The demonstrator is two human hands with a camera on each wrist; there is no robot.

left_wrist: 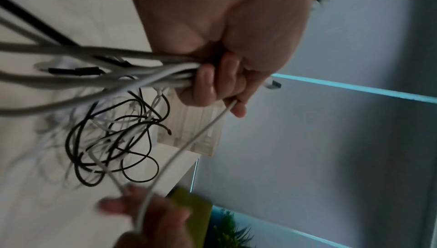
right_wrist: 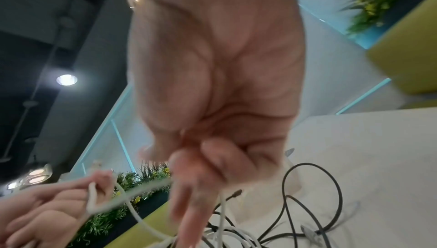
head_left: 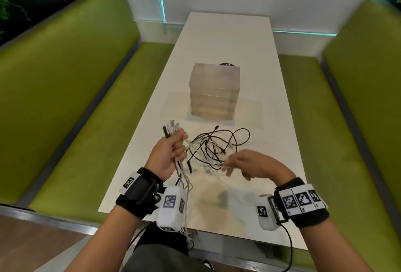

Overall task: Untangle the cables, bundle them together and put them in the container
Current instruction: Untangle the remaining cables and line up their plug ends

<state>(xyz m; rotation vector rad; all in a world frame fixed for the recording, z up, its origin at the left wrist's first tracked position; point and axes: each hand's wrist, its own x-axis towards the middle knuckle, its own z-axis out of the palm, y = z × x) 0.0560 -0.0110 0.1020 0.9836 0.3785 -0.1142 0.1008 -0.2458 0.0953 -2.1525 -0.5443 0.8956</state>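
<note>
My left hand (head_left: 176,144) is raised above the table's near left side and grips a bunch of grey-white and black cables (head_left: 181,174). Their plug ends (head_left: 171,127) stick up out of the fist, and the loose lengths hang down past my wrist. The left wrist view shows its fingers (left_wrist: 212,84) curled round the bunch (left_wrist: 118,69). A tangle of black and white cables (head_left: 217,145) lies on the table between my hands. My right hand (head_left: 229,166) pinches a white cable (left_wrist: 189,143) that runs over to the left hand. The translucent container (head_left: 214,91) stands upright behind the tangle.
The white table (head_left: 260,119) is long and narrow, with green benches (head_left: 76,98) along both sides. A flat clear sheet (head_left: 173,104) lies by the container's base and a small purple object (head_left: 226,64) shows behind it. The wrist views are motion-blurred.
</note>
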